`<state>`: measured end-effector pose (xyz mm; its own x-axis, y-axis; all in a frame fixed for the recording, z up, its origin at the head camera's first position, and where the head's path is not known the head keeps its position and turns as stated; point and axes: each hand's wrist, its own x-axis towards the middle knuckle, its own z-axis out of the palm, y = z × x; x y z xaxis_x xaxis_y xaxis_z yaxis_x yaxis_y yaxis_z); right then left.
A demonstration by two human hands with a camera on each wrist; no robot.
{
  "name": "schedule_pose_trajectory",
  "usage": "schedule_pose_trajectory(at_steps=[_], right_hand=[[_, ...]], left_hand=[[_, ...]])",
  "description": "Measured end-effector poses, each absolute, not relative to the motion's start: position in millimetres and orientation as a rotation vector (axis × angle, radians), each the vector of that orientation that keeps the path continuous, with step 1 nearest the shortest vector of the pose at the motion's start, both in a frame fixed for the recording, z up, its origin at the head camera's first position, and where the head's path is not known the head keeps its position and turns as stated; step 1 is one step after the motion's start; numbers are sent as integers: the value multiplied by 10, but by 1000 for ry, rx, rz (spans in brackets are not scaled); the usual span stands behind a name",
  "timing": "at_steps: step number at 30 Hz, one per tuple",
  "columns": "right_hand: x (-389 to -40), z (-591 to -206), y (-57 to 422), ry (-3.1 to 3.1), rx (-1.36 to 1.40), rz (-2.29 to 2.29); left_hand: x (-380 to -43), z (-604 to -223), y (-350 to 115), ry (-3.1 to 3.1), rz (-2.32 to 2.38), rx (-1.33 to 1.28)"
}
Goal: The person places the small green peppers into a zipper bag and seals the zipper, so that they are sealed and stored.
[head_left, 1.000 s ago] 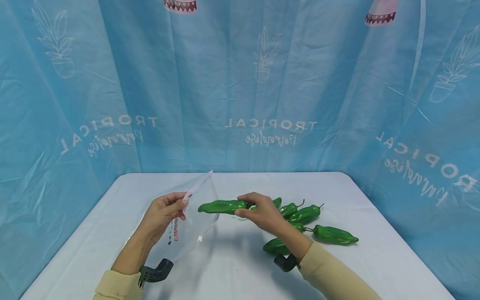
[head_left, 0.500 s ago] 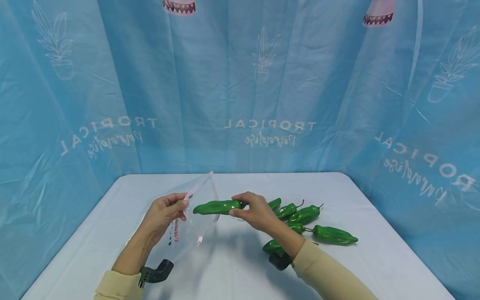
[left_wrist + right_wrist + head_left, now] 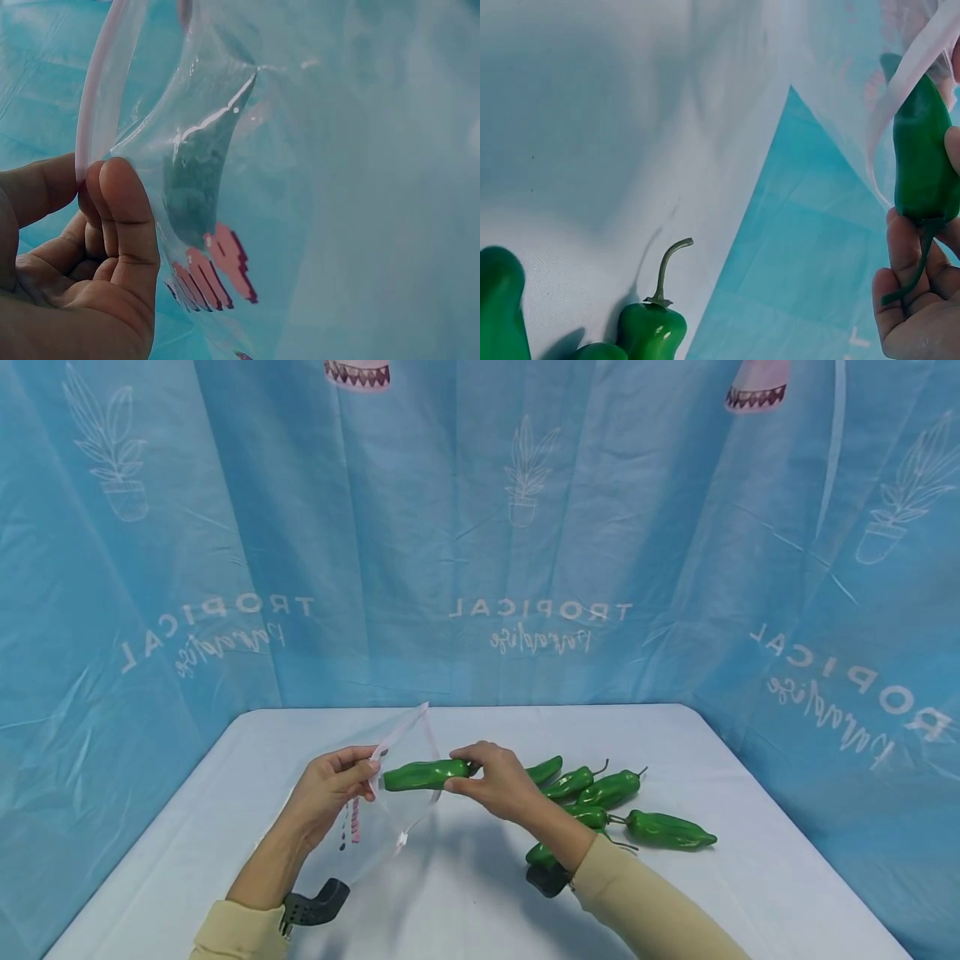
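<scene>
A clear zip bag (image 3: 285, 195) with a pink-edged mouth and reddish print hangs from my left hand (image 3: 330, 789), whose thumb and fingers pinch the rim. Its mouth faces right and gapes. My right hand (image 3: 495, 781) grips a long green pepper (image 3: 423, 775) by its stem end, holding it level above the table. The pepper's tip lies inside the bag's mouth, as the right wrist view also shows, with the pepper (image 3: 922, 150) passing behind the pink rim. Through the film in the left wrist view the pepper (image 3: 195, 180) looks dim.
Several more green peppers (image 3: 670, 830) lie on the white table (image 3: 465, 902), to the right of and partly behind my right forearm. A blue printed curtain (image 3: 540, 560) encloses the table's back and sides. Dark cameras (image 3: 318, 903) are strapped to both wrists.
My right hand has moved left with the pepper, bringing its tip into the bag's mouth. The left hand and bag have stayed nearly still.
</scene>
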<state>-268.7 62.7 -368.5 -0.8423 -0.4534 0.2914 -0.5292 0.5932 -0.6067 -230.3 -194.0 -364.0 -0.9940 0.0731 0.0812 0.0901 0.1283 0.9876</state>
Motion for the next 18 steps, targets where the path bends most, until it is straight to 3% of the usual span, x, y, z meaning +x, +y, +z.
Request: schedule_pose_trajectory(at_steps=[18], right_hand=[[-2723, -3688, 456, -2696, 885, 1023]], left_hand=[[-2315, -3626, -1915, -2361, -2044, -164]])
